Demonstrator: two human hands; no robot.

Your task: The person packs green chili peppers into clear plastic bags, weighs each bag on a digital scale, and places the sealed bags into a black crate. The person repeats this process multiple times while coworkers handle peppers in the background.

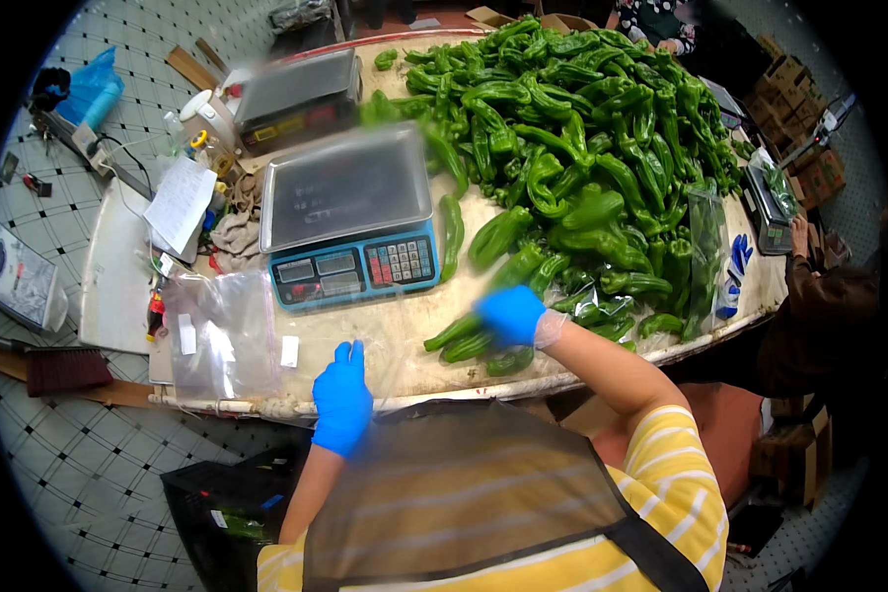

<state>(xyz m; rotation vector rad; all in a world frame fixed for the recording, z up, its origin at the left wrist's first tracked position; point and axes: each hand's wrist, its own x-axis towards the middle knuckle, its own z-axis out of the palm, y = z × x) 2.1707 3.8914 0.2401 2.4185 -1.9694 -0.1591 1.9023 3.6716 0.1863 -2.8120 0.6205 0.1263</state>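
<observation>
My left hand (342,399), in a blue glove, is at the table's front edge with its fingers on a clear plastic bag (388,348), which is faint against the tabletop. My right hand (510,314), gloved in blue and blurred by motion, grips long green peppers (459,342) whose tips point left towards the bag. Behind it rises a large heap of green peppers (562,133). A blue-framed digital scale (348,200) with a bare metal pan stands beyond my left hand. Flat clear bags (226,333) lie to the left, with a small white label (289,351) beside them.
A second scale (296,96) stands at the back left. Written paper (183,196) and cloths (237,229) clutter the left side. To the right are a filled clear bag (707,251), blue-and-white gloves (736,274) and another person's hand (799,235) at a scale (766,207). A black crate (222,510) sits below.
</observation>
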